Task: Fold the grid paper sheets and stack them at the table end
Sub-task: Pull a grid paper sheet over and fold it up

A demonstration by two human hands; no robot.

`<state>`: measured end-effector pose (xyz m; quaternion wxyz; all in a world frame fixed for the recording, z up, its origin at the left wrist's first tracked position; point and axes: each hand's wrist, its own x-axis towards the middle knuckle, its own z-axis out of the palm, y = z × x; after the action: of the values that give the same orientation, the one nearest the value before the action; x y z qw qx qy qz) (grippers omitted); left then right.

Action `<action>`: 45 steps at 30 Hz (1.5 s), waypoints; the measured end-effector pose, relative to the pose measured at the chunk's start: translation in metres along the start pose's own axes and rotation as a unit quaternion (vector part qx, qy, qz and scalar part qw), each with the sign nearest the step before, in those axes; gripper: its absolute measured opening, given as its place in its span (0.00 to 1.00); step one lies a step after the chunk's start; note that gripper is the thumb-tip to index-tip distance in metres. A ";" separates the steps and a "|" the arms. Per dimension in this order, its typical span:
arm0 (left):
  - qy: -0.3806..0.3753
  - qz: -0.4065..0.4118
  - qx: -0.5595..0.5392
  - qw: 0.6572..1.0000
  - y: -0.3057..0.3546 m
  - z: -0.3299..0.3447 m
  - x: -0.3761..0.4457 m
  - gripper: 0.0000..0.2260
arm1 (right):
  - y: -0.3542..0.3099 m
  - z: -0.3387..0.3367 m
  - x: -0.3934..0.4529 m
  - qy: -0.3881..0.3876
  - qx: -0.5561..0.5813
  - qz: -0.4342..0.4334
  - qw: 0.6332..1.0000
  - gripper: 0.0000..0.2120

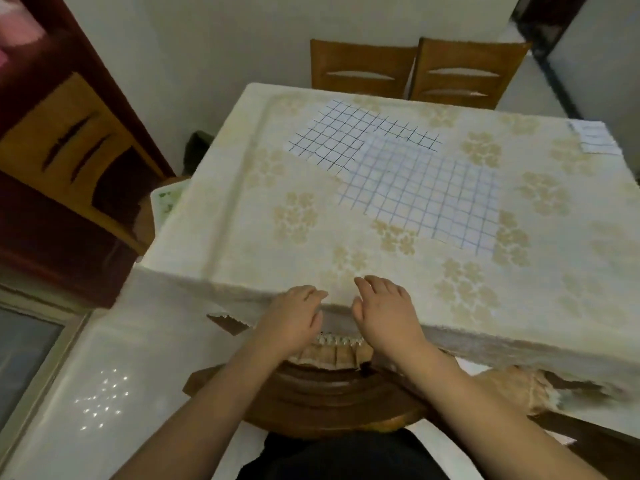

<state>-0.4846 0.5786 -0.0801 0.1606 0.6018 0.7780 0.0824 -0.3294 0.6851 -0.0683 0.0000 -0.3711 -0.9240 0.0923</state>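
Resting both hands, left [294, 315] and right [384, 313], fingers released and grasping nothing, at worktop [242, 244] edge, readying for sheets [426, 192].

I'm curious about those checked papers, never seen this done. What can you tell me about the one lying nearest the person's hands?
The nearer grid sheet is pale paper ruled with thin blue lines into squares. It lies flat and unfolded on the flowered tablecloth, turned at an angle to the table edge. Its far corner overlaps a second sheet with darker lines. Neither hand touches it: both rest open at the near table edge.
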 end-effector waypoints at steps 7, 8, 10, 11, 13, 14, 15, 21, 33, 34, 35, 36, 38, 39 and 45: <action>-0.048 0.084 0.015 0.995 -0.052 0.000 0.042 0.23 | -0.026 0.017 0.038 0.014 0.006 0.111 0.994 0.26; -0.051 0.087 0.013 0.995 -0.056 0.001 0.047 0.23 | -0.029 0.020 0.041 0.020 0.010 0.117 0.993 0.26; -0.060 0.080 0.004 0.995 -0.061 0.003 0.060 0.23 | -0.032 0.026 0.048 0.017 0.017 0.124 0.992 0.27; -0.063 0.076 0.003 0.995 -0.064 0.004 0.066 0.23 | -0.031 0.027 0.052 0.011 0.019 0.126 0.992 0.27; -0.060 0.073 0.004 0.996 -0.069 0.004 0.082 0.23 | -0.024 0.026 0.065 0.006 0.022 0.128 0.991 0.29; -0.058 0.071 0.006 0.996 -0.071 0.003 0.090 0.23 | -0.018 0.025 0.072 0.004 0.020 0.126 0.992 0.30; -0.058 0.068 0.006 0.996 -0.073 0.002 0.098 0.23 | -0.011 0.023 0.082 -0.002 0.016 0.125 0.992 0.30; -0.063 0.046 0.014 0.997 -0.078 0.000 0.139 0.23 | 0.033 0.035 0.153 -0.053 0.006 0.127 0.990 0.27; -0.053 0.024 -0.003 0.998 -0.082 0.030 0.160 0.22 | 0.087 0.097 0.239 -0.144 -0.011 0.149 0.978 0.27; -0.051 0.028 -0.005 0.998 -0.084 0.035 0.157 0.23 | 0.088 0.099 0.242 -0.138 -0.015 0.148 0.979 0.27; -0.048 0.031 -0.008 0.998 -0.084 0.038 0.154 0.23 | 0.088 0.100 0.244 -0.135 -0.017 0.145 0.980 0.27; -0.044 0.032 -0.012 0.998 -0.083 0.041 0.151 0.24 | 0.089 0.100 0.247 -0.135 -0.015 0.144 0.980 0.28; -0.048 0.027 -0.017 0.998 -0.082 0.042 0.148 0.25 | 0.091 0.100 0.252 -0.140 -0.004 0.147 0.979 0.29; -0.053 0.022 -0.016 0.998 -0.081 0.042 0.147 0.24 | 0.091 0.099 0.253 -0.142 -0.001 0.147 0.979 0.29; -0.058 -0.044 -0.112 0.991 -0.080 0.040 0.143 0.20 | 0.067 0.098 0.230 -0.116 0.030 0.103 0.987 0.30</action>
<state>-0.5755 0.6930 -0.1645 0.2753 0.5494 0.7787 0.1263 -0.4570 0.8741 -0.1916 -0.1050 -0.4508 -0.8715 0.1622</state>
